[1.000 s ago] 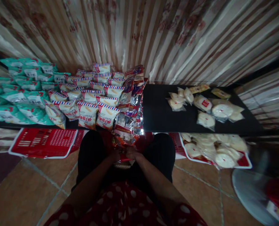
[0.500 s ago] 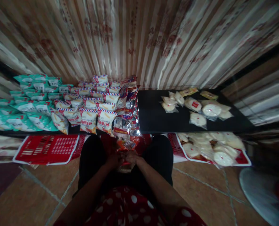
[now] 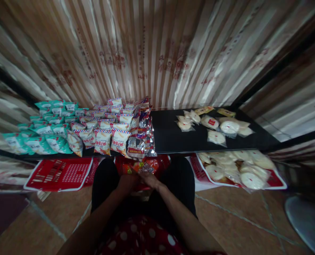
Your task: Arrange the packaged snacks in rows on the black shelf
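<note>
Packets (image 3: 154, 164), orange-red, lay in the red container (image 3: 165, 162) just beyond your left hand (image 3: 129, 182) and right hand (image 3: 149, 179), together and about equally near; grip and long axis could not be told.

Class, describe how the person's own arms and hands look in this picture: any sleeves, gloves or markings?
The ungloved left hand and ungloved right hand run into bare forearms with no marking visible. A dark-red fabric top with round white dots shows at the bottom edge. The hands are too dim for finer detail.
</note>
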`<state>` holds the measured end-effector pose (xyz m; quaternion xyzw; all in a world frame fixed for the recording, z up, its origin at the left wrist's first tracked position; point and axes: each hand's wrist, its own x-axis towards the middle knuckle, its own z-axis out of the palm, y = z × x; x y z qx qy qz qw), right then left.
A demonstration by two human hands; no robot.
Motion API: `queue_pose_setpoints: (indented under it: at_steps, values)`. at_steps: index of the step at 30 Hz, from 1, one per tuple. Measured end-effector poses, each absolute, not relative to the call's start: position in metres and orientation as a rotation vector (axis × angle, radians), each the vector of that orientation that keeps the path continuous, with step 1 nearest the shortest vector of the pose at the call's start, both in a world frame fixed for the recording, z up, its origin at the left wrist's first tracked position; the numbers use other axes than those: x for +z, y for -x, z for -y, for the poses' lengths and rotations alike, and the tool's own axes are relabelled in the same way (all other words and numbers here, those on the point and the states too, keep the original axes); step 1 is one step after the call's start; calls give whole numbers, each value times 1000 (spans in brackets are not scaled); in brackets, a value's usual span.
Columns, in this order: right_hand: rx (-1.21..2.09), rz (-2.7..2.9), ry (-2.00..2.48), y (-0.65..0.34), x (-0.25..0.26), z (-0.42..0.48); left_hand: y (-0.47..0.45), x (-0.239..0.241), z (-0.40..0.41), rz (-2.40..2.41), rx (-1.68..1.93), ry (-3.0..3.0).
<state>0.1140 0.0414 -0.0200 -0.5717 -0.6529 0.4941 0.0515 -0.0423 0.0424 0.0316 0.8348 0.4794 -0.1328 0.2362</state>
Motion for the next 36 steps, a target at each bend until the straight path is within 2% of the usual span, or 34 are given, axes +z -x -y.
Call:
queue_pose_setpoints:
  at_steps: [6,12,17,19,21,28,36]
  values:
    - [1611,1651,1224,-126,21,-31,45,79,-58,-1203,-237,-2453]
    - [1371,1736,1373,-144,49,-16,39,117,-62,-1146,-30,-2615]
    - [1463,1514,1271,-156,75,-7,33,136,-54,-1232,807,-2636]
    - [1524,1364,1231,-160,84,-6,31,142,-49,-1350,1168,-2506]
    - [1533,1255,1226,-163,92,-5,30,144,-45,-1458,1377,-2327]
    - [1426,965,1254,-162,110,-10,28,123,-35,-1540,1264,-1977]
    - [1456,891,1225,-149,125,-17,11,105,-27,-1342,1110,-1946]
